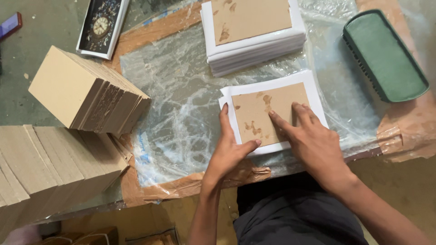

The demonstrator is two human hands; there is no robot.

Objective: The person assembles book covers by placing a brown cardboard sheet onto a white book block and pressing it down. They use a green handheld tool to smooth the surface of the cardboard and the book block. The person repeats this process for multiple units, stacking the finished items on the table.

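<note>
- Brown card (265, 111) lies on white sheet (272, 113), near front edge of plastic-covered board (181, 90).
- Left hand (227, 152): fingers against sheet's left edge, thumb on card.
- Right hand (313, 140): spread flat, pressing card.

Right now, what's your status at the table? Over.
Left hand at the left edge of the white sheet. Right hand flat on the brown card lying on it. Nothing in the way. Finished stack behind.
</note>
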